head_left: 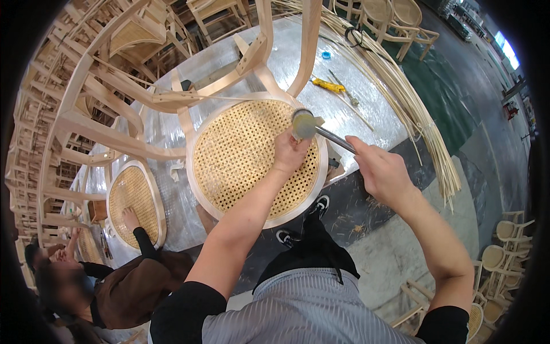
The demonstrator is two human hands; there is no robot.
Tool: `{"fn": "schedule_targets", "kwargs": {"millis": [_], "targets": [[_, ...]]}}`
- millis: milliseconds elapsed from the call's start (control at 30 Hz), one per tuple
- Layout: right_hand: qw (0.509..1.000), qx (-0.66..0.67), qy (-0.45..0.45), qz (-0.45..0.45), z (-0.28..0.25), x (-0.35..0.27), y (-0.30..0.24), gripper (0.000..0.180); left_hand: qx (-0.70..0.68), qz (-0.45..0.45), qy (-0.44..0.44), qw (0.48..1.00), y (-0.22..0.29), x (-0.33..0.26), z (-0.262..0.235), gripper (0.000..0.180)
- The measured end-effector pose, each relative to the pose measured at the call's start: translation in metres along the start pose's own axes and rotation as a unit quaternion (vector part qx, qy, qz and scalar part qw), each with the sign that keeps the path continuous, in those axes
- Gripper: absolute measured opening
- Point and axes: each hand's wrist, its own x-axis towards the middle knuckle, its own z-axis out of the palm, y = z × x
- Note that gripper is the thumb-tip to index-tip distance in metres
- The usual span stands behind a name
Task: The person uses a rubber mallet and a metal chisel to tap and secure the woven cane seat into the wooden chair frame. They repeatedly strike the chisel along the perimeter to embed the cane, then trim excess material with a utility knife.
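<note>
The right hand grips the slim, shiny metal handle of a mallet, its round, drum-like head over the far right rim of a chair's circular seat, smooth pale wood framing perforated, honey-coloured cane. Beside the head, the left hand bends over the cane, its fingertips too hidden to tell what they hold. The chair rests on a worktop sheeted in glossy plastic.

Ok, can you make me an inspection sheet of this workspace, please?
Surface: table, covered in shiny plastic
Job's things: round woven seat; mallet at its edge
Clutter: yellow-handled tool, small blue thing, long cane strips
Left hand: at the seat's edge, by the mallet's head; grip unclear
Right hand: gripping the mallet's handle
Cables: nothing certain; a dark loop on the strips is unclear
Surroundings: co-worker touching another woven seat; many wooden chairs
</note>
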Motion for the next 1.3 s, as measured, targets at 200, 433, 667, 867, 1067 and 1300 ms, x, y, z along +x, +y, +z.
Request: {"fn": "schedule_targets", "kwargs": {"millis": [200, 433, 667, 867, 1067, 1300], "targets": [[0.997, 0.04, 0.038, -0.056, -0.007, 0.002, -0.016, 0.046, 0.036, 0.013, -0.026, 0.999, -0.007, -0.003, -0.018, 0.031], [1.0, 0.01, -0.005, -0.029, -0.007, -0.001, -0.04, 0.047, 0.037, 0.028, 0.034, 0.998, -0.007, -0.008, -0.037, 0.027], [0.999, -0.009, -0.036, 0.037, -0.007, -0.015, -0.008, 0.047, -0.008, -0.027, -0.014, 0.999, 0.003, -0.01, 0.005, 0.023], [0.999, 0.005, -0.02, 0.036, -0.007, -0.018, -0.01, 0.042, -0.006, 0.002, -0.045, 0.999, 0.002, -0.016, 0.002, 0.035], [0.994, 0.069, 0.085, 0.007, -0.02, -0.008, -0.038, 0.039, 0.006, -0.02, -0.017, 1.0, 0.009, -0.021, -0.012, 0.038], [0.991, 0.096, 0.082, 0.033, -0.021, -0.013, -0.033, 0.037, -0.011, -0.016, -0.02, 1.0, 0.008, -0.021, -0.006, 0.026]]}}
